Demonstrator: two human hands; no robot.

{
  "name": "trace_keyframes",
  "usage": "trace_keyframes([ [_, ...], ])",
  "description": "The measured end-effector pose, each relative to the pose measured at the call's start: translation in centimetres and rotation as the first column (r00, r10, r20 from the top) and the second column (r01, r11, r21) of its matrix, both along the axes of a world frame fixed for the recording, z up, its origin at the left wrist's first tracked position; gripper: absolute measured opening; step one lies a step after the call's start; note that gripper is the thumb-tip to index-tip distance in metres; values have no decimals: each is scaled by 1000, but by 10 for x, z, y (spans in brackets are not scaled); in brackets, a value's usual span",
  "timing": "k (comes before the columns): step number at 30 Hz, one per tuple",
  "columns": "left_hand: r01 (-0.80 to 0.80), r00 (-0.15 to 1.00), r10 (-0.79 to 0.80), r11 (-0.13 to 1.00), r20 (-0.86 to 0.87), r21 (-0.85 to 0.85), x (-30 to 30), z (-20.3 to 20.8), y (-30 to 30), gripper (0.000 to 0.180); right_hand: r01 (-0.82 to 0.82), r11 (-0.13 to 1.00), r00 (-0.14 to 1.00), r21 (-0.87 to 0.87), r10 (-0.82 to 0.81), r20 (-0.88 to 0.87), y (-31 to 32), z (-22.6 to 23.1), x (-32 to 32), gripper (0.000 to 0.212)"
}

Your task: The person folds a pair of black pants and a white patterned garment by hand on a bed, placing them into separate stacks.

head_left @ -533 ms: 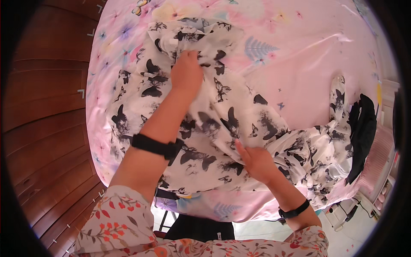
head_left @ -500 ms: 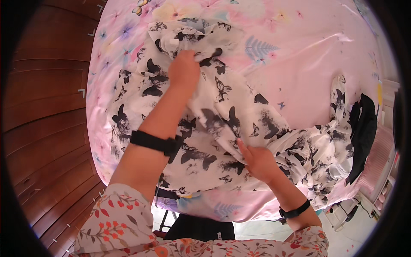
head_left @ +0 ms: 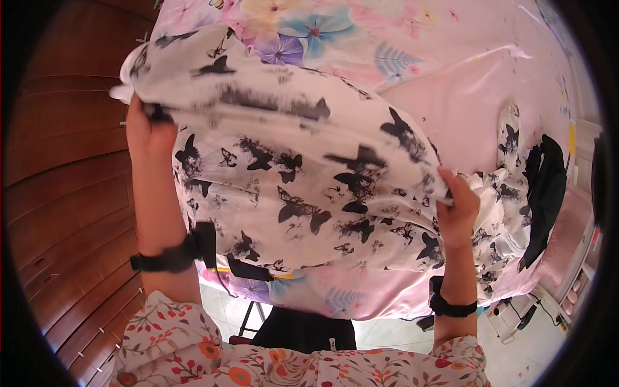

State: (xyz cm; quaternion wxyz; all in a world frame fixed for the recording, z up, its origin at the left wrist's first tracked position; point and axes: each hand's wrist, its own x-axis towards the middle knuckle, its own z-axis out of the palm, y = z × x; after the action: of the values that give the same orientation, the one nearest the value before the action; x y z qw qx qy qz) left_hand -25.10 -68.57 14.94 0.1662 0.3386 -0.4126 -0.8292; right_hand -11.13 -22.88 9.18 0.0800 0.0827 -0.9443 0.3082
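Observation:
A thin white cloth garment printed with black butterflies [head_left: 258,184] is stretched out between my hands, over the floral pink bedspread. At the far left, my left hand [head_left: 149,129] is closed on one end of it, and the cloth billows up there. My right hand [head_left: 459,206] pinches the garment's edge on the right side. The stretch between them sags a little and is smeared by motion in the middle. Bunched butterfly-print fabric [head_left: 500,200] continues to the right of my right hand. I cannot tell whether it is the same piece.
The pink floral bedspread [head_left: 464,129] covers the surface under the garment. A black cloth [head_left: 545,193] lies at the right edge. Brown wooden panelling [head_left: 71,180] runs along the left. Near me are a black seat [head_left: 303,329] and a dark flat object [head_left: 250,269] at the front edge.
My left hand has swung left, pulling the garment's end out. My right hand has moved right and up. The garment went from crumpled to spread out.

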Motion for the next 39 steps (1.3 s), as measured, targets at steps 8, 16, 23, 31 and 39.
trace_keyframes([
  [8,-139,979,135,990,155,15,166,-84,-60,34,-272,939,958,208,244,151,-19,-46,81,56],
  [16,-165,979,173,983,105,-78,200,-75,-63,30,-160,964,981,211,132,140,-17,-50,98,51],
  [23,-30,983,17,997,185,66,219,-53,-50,35,-145,950,962,276,70,263,-20,-40,107,53],
  [31,29,922,150,892,358,-451,222,-71,-77,17,-184,958,917,222,85,390,-24,-50,121,60],
  [39,438,774,433,160,461,-885,233,-86,-64,56,-99,988,957,116,63,283,-48,-38,134,50],
])
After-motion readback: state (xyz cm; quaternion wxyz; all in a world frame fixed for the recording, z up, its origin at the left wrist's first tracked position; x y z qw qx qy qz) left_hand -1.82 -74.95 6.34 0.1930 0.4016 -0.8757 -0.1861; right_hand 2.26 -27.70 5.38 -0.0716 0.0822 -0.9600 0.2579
